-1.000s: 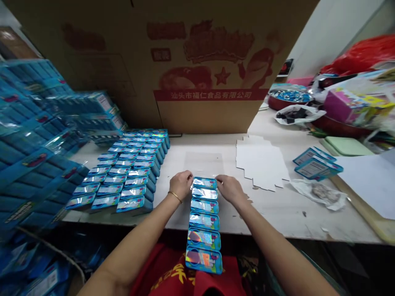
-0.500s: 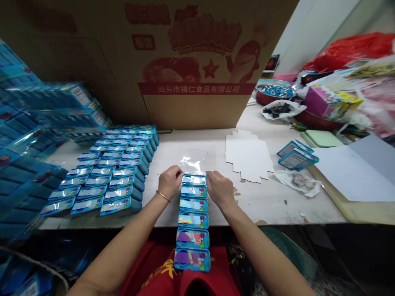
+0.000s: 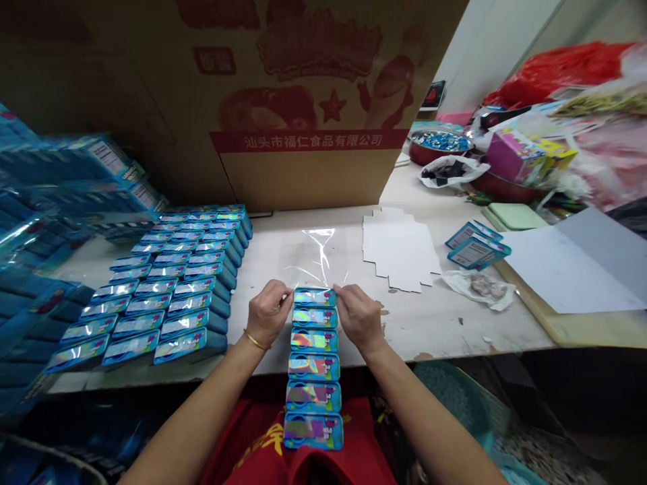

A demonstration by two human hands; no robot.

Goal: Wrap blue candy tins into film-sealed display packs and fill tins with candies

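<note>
A column of several small blue printed boxes (image 3: pixel 313 368) runs from the table's front edge down over the red clothing at my lap, with shiny patches on their faces. Just beyond it lies a clear plastic film (image 3: pixel 319 252), glinting on the table; whether it is a bag or a flat sheet I cannot tell. My left hand (image 3: pixel 267 313) pinches the film's near edge at the left corner of the top box. At the right corner, my right hand (image 3: pixel 360 315) pinches the same edge, with the fingertips close to the box.
Rows of blue boxes (image 3: pixel 174 283) stand to the left, beside stacked wrapped packs (image 3: pixel 71 168). A large cardboard carton (image 3: pixel 303 178) blocks the back. Rightward lie white die-cut card (image 3: pixel 399 249), two blue boxes (image 3: pixel 478 246), white paper (image 3: pixel 581 263) and a bowl (image 3: pixel 437 145).
The camera view has shifted slightly. The film's glare lines now stretch farther up the table, and the top box's face shows more fully between my hands. Both hands keep their pinch.
</note>
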